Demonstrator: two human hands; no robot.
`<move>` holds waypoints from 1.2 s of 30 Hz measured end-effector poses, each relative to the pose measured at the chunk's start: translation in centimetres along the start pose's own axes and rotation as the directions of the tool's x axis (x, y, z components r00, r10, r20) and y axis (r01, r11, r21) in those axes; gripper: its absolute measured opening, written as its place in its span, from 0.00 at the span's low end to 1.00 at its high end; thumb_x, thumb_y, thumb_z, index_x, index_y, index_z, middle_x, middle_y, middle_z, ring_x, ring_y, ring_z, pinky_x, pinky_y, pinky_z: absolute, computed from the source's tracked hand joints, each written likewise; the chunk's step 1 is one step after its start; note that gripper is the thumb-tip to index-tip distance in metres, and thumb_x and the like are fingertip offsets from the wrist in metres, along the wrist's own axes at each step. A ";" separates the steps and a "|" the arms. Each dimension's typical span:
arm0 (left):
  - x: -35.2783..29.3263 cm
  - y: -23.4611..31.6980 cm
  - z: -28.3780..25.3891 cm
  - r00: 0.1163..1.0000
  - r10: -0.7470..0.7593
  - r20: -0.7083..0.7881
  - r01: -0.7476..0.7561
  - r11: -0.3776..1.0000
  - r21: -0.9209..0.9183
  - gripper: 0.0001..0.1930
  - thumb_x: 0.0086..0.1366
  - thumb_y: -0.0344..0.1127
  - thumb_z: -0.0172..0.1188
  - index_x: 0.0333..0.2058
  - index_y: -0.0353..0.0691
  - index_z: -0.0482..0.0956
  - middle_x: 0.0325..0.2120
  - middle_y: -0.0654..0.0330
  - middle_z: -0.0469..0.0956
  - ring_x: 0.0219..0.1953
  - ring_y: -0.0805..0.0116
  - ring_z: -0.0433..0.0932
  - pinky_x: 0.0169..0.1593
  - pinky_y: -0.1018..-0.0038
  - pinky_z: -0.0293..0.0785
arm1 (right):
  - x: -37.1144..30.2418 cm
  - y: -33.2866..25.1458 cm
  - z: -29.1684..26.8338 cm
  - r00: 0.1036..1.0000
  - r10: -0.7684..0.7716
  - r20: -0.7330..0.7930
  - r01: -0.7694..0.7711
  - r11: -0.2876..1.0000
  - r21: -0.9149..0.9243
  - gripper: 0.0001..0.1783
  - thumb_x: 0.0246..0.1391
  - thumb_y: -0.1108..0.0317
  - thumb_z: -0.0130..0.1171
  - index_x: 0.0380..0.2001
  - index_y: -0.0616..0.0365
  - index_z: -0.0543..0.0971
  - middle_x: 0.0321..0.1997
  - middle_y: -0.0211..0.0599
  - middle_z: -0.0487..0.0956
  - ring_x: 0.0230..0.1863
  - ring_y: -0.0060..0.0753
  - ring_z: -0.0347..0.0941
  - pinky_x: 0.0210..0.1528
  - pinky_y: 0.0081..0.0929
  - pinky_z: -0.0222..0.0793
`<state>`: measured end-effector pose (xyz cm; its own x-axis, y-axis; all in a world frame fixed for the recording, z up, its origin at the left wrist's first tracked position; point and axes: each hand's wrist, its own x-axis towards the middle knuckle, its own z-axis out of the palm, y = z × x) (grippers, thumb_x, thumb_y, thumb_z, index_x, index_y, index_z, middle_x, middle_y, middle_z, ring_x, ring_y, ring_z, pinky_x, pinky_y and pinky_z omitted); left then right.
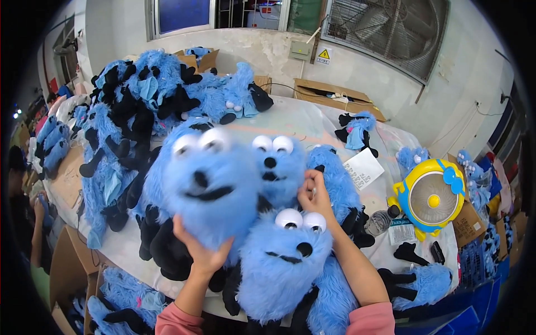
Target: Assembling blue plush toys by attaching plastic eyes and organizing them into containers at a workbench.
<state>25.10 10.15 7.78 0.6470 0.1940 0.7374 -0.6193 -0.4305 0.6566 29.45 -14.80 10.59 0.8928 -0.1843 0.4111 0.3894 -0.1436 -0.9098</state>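
A large blue plush toy (215, 173) with white bulging eyes, a black nose and a black mouth is blurred by motion. My left hand (202, 251) grips it from below, thumb and fingers on either side of its furry head. Behind and to the right stands a second blue plush toy (273, 176). At that toy's right edge is my right hand (315, 192), its fingers curled together; whatever they pinch is too small to name. A third blue plush toy (285, 262), face up, lies close in front of me between my forearms.
A heap of blue and black plush toys (151, 89) covers the table's far left. To the right are a yellow and blue fan (432, 195), a clear bottle (381, 220), a white paper sheet (364, 167) and a small plush toy (357, 129). Open cardboard boxes (70, 262) stand at the left edge.
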 end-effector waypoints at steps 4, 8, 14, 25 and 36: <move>6.2 3.9 3.7 0.954 0.100 0.284 -0.125 0.990 0.071 0.42 0.41 0.40 0.65 0.55 0.35 0.56 0.49 0.44 0.60 0.51 0.48 0.59 0.55 0.61 0.54 | 3.0 1.0 -1.3 0.982 0.185 -0.039 -0.188 0.934 -0.305 0.19 0.50 0.68 0.47 0.46 0.64 0.65 0.28 0.40 0.71 0.27 0.32 0.66 0.32 0.26 0.63; 7.8 1.5 9.8 0.943 0.006 0.332 -0.118 0.941 0.318 0.43 0.46 0.50 0.60 0.58 0.37 0.52 0.51 0.35 0.57 0.51 0.40 0.60 0.53 0.58 0.56 | 3.9 -0.4 0.5 0.970 0.244 -0.011 -0.227 0.882 -0.412 0.26 0.51 0.62 0.49 0.51 0.66 0.63 0.31 0.46 0.73 0.33 0.38 0.68 0.38 0.30 0.65; 11.8 -0.5 10.5 0.912 -0.023 0.409 -0.104 0.953 0.285 0.39 0.51 0.51 0.56 0.57 0.37 0.54 0.54 0.36 0.54 0.54 0.40 0.57 0.55 0.53 0.53 | 3.2 -0.3 1.9 0.989 0.101 -0.111 -0.140 0.883 -0.447 0.35 0.47 0.52 0.56 0.52 0.66 0.64 0.34 0.50 0.74 0.41 0.43 0.70 0.44 0.33 0.64; 14.6 -3.4 -4.5 0.889 -0.313 0.333 0.103 0.847 0.521 0.42 0.43 0.43 0.65 0.57 0.41 0.54 0.46 0.43 0.63 0.48 0.48 0.65 0.52 0.61 0.61 | 2.7 0.0 0.7 0.916 0.401 -0.019 -0.377 0.842 -0.386 0.36 0.39 0.52 0.64 0.48 0.65 0.68 0.24 0.37 0.71 0.25 0.31 0.67 0.30 0.23 0.64; 11.4 -0.7 -14.1 0.920 -0.372 -0.121 0.366 0.928 -0.070 0.40 0.45 0.32 0.62 0.57 0.37 0.53 0.47 0.46 0.65 0.45 0.52 0.69 0.49 0.64 0.66 | 2.6 -14.0 4.0 0.977 -0.211 0.009 0.208 0.951 -0.229 0.15 0.50 0.69 0.51 0.43 0.57 0.72 0.28 0.28 0.69 0.20 0.15 0.58 0.24 0.12 0.56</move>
<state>26.66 25.11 18.01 0.7722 0.4449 0.4536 -0.3690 -0.2673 0.8902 27.23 -9.38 24.13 0.7924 -0.1411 0.5935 0.5036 -0.3978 -0.7669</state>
